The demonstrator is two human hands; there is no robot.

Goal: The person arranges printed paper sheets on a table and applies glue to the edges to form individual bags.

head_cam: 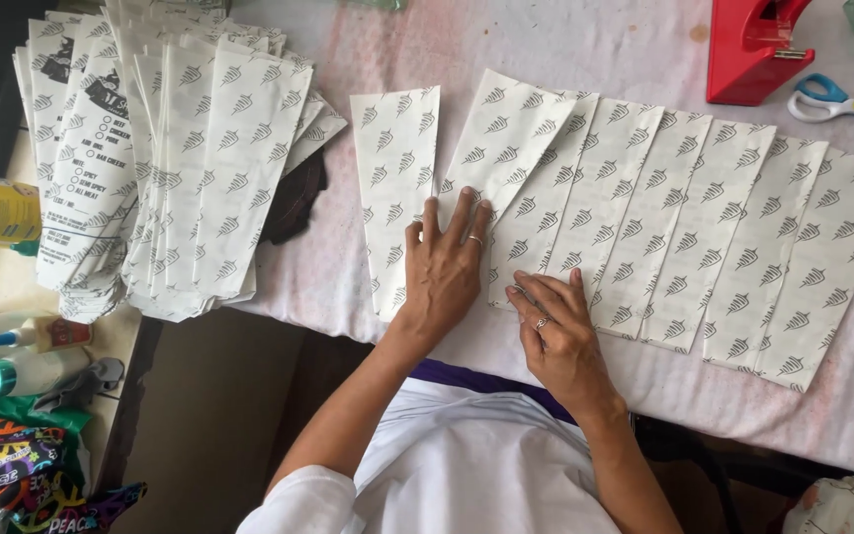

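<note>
Paper bags (644, 213) lie fanned in an overlapping row across the surface (585, 44), left hand (444, 272) pressed flat and open on one, right hand (557, 331) fingertips pinching nothing, so even overlaps likely want firm, steady pressure.

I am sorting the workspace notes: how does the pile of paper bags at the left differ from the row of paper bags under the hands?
The pile of bags is stacked thick and loosely fanned; the row of bags lies flat, overlapping sideways. Some pile bags show black print; the row shows only the leaf pattern. The left hand and right hand press the row, not the pile. Both are white with the same pattern.
</note>
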